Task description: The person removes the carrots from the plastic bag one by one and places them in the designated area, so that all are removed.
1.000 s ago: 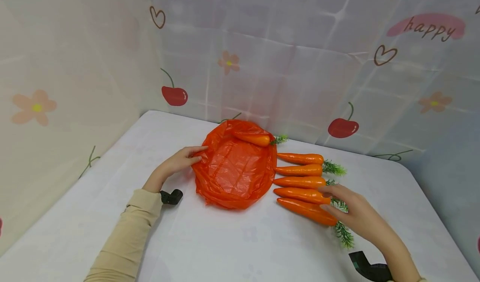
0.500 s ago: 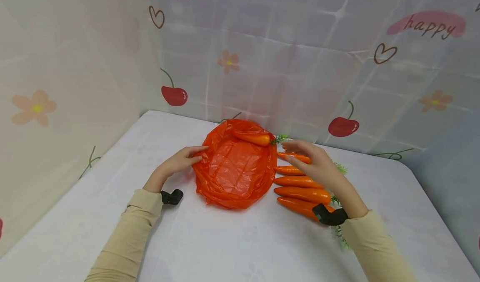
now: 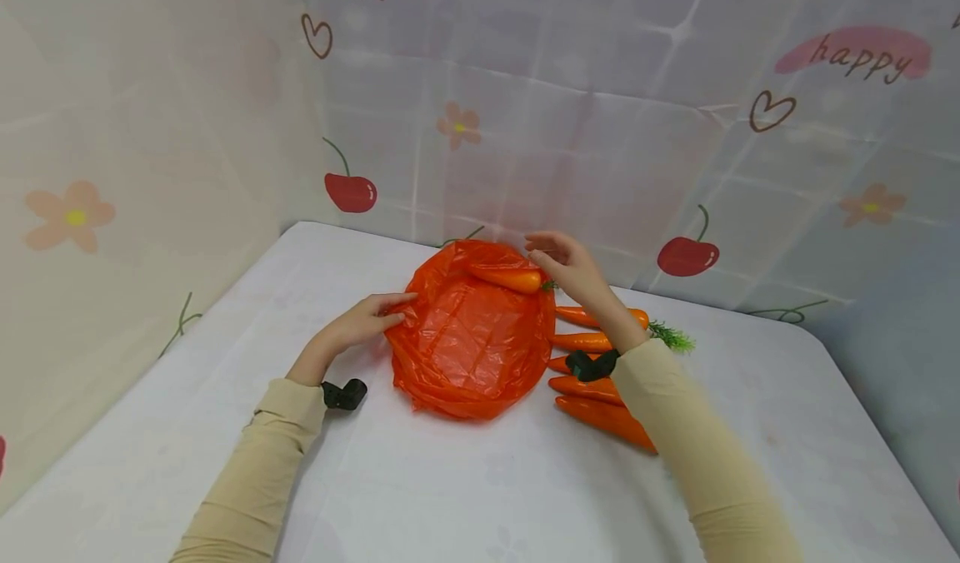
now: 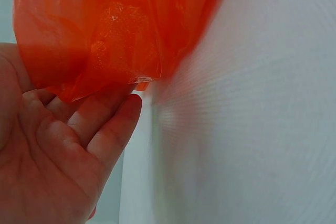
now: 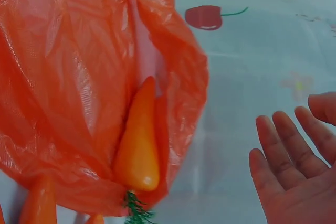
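A thin orange-red plastic bag [image 3: 480, 338] lies spread on the table with its mouth facing up. One orange carrot [image 3: 510, 279] with a green leafy top rests inside its far right rim, the leaves sticking out. My left hand [image 3: 365, 320] touches the bag's left edge with fairly straight fingers; in the left wrist view the film covers some fingertips [image 4: 131, 108]. Above the bag's far right edge hovers my right hand [image 3: 566, 267], fingers loosely bent and holding nothing. Several more carrots [image 3: 603, 417] lie side by side right of the bag, partly hidden by my right arm.
A white cloth covers the table [image 3: 450, 488]. Behind it hangs a printed curtain [image 3: 525, 163] with cherries and flowers, close to the bag's far side. Black devices [image 3: 345, 394] sit on both wrists.
My right hand has swung from the leafy ends of the nearest carrots, leftward and away from me, to the bag's far right edge, holding nothing. My left hand and the bag stay put.
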{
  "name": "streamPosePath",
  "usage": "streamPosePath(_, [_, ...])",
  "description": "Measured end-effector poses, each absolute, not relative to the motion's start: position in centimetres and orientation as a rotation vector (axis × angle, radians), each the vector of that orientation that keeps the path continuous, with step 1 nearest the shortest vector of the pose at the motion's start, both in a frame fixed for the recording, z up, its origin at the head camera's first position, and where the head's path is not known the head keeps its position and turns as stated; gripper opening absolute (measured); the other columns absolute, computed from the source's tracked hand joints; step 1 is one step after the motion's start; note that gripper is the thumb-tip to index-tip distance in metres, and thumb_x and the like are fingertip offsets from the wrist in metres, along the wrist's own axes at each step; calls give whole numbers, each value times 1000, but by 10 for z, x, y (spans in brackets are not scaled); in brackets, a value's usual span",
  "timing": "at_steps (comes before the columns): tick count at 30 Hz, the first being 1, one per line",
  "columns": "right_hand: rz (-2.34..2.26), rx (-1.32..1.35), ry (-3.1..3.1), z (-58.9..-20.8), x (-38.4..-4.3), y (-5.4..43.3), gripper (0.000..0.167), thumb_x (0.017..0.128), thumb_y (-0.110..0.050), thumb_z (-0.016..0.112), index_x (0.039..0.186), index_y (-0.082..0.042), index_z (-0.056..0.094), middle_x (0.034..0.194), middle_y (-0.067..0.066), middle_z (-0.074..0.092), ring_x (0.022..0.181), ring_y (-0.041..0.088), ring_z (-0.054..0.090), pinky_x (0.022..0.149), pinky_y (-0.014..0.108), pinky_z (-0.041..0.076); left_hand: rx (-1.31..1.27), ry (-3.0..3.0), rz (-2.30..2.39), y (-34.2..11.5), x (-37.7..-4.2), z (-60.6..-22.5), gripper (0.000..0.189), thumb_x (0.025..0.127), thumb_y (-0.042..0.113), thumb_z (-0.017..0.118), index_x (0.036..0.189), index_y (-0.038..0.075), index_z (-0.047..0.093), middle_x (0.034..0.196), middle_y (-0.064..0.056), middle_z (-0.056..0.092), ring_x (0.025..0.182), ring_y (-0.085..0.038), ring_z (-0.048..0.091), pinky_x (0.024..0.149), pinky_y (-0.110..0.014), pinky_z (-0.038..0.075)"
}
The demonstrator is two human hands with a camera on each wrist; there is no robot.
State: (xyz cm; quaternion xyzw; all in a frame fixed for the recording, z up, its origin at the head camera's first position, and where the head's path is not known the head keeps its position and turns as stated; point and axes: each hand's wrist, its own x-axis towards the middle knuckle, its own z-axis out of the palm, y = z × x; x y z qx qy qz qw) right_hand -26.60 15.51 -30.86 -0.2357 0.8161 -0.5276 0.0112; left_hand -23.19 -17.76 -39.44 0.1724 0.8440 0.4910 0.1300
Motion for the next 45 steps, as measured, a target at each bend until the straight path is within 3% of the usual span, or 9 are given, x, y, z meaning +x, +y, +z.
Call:
streamPosePath(14, [-1304,-615,2742,-353,-301,145,34,95,-6,54,125,7,51,121,22,55,111,34,51,93,42,42,532,2456,1432,-179,-233,-395,46,97,9,47,141,2,40,143,-20,35,129,-34,32,102,-49,30])
streamPosePath(28, [-1027,-664,2870,-381,-321,149,38,92,-14,58,126,3,53,122,19,54,108,34,50,94,46,41,556,2465,1424,-179,-233,-396,45,97,8,47,141,1,39,142,-21,36,128,-35,34,102,-48,31])
streamPosePath(45, [-746,-642,2902,-386,-320,150,48,84,-2,66,128,4,49,124,21,53,110,35,48,99,45,36,570,2461,1431,-181,-235,-398,45,97,9,47,141,0,39,142,-22,36,128,-36,33,102,-50,31])
